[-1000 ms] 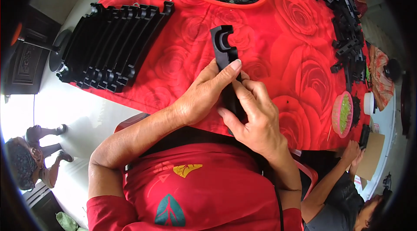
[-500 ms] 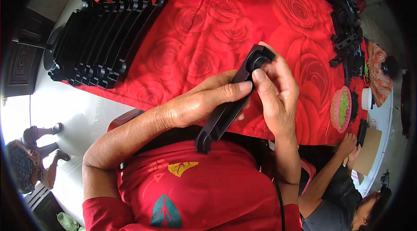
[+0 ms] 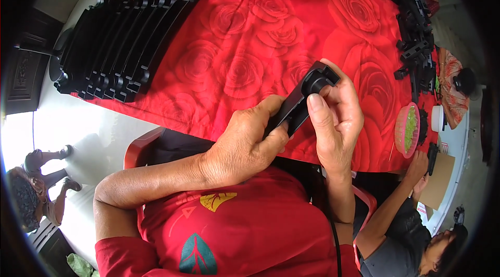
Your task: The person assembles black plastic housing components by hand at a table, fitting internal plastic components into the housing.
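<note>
My left hand [image 3: 245,144] grips the black plastic bar [image 3: 299,102] near its lower end; my right hand [image 3: 338,115] fingers pinch its round top, above the red table [image 3: 234,63].

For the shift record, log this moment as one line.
left hand: grips long black plastic part | right hand: thumb on its round end | stacked black parts on red tablecloth

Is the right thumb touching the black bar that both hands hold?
Touching. The head view shows the right hand with its thumb pressed against the black bar near its round end; the left hand grips the lower part.
</note>
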{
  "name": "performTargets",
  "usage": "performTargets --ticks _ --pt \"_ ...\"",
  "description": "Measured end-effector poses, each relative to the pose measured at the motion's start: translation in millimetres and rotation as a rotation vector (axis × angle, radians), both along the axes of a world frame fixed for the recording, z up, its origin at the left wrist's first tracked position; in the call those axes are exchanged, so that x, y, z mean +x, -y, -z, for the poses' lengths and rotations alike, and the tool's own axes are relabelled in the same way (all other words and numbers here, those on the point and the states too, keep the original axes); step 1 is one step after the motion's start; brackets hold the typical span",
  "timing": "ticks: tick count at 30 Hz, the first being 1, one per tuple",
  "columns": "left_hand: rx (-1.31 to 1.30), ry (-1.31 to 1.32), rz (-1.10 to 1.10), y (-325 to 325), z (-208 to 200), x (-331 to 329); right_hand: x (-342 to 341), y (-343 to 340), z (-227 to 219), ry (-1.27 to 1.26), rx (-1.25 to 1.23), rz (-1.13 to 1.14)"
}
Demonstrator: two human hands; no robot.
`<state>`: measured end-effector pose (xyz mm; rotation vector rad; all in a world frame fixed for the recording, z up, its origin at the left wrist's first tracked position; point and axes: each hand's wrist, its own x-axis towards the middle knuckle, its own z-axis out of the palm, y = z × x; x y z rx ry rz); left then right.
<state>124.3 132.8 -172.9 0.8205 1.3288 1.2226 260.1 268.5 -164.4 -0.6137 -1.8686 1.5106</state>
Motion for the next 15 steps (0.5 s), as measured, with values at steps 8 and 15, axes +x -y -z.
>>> performTargets --ticks 8,15 --pt "0.078 -0.066 -0.010 3 1 10 9 3 -4 -0.063 -0.034 -0.038" --pt "0.126 -0.136 -0.088 5 -7 15 14 1 -2 -0.118 -0.001 -0.068"
